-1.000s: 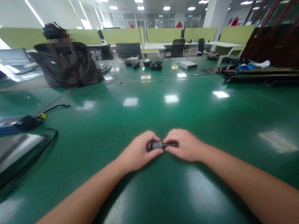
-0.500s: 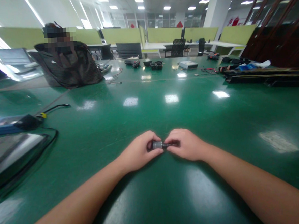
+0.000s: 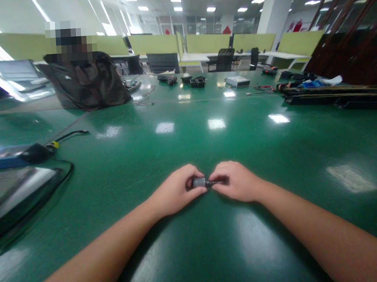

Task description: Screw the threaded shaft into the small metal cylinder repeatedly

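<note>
A small grey cylinder [image 3: 199, 182] with a thin dark threaded-looking shaft [image 3: 213, 183] lies sideways between my hands, just over the green table [image 3: 188, 141]. My left hand [image 3: 178, 189] is closed round the grey cylinder, thumb and fingers on either side of it. The fingers of my right hand [image 3: 237, 181] pinch the dark shaft, whose far end is hidden among them. The two hands are a short gap apart.
On the left lie a blue device [image 3: 7, 157], a glossy flat object [image 3: 19, 191] and black cables. A large dark bag [image 3: 89, 85] stands at the back left. Small electronics and a white box [image 3: 237, 82] sit along the back; dark panels [image 3: 335, 96] lie at right.
Both hands and the small part have shifted very slightly to the right in the picture. The grips look the same.
</note>
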Motion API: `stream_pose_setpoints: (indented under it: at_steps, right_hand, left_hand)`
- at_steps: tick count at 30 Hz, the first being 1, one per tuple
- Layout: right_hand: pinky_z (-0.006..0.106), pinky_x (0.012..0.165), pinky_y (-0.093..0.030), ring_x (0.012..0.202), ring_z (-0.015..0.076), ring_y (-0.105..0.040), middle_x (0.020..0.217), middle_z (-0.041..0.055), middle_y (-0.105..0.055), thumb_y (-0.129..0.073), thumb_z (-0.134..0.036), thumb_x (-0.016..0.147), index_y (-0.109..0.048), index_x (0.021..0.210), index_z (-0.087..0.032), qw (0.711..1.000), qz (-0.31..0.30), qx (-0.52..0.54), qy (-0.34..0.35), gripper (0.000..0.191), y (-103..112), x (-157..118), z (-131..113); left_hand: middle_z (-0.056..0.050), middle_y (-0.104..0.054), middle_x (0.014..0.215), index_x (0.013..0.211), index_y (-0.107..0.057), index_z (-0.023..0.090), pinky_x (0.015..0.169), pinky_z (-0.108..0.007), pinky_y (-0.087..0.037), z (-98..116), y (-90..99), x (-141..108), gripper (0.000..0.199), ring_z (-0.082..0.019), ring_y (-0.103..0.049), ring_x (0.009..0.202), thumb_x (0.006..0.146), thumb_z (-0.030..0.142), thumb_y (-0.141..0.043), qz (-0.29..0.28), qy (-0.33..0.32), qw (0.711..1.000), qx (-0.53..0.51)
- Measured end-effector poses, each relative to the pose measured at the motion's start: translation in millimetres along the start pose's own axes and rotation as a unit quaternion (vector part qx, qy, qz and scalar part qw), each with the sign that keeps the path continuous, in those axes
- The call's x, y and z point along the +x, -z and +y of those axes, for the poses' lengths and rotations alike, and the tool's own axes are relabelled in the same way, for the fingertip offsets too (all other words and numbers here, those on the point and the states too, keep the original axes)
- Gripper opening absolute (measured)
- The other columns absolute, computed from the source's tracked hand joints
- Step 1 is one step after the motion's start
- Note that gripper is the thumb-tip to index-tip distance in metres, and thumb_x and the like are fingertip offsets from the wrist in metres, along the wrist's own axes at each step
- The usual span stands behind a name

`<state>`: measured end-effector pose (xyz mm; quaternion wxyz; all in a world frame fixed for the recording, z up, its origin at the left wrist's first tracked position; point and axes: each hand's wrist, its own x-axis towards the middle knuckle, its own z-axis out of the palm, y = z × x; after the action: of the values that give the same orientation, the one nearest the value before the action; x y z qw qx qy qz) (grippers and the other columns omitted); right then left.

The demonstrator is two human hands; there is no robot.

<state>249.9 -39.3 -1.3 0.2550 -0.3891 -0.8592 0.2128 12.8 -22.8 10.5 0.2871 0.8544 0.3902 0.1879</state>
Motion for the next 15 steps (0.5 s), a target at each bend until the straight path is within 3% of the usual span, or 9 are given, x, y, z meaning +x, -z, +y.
stream_pose_setpoints:
  at_steps: [15]
  right_hand:
    - [0.031,0.081,-0.045,0.083,0.0178,-0.065,0.088,0.0031,-0.074,-0.074,-0.022,0.081,-0.075,0.089,-0.020,1.000,0.006,-0.013,-0.005,0.008,2.1,-1.7,2.5]
  left_hand:
    - [-0.001,-0.062,0.084,0.099,-0.065,0.021,0.065,-0.027,-0.043,-0.3,-0.2,-0.4,0.023,-0.017,-0.057,0.073,0.086,0.039,-0.070,0.000,-0.001,1.000,0.001]
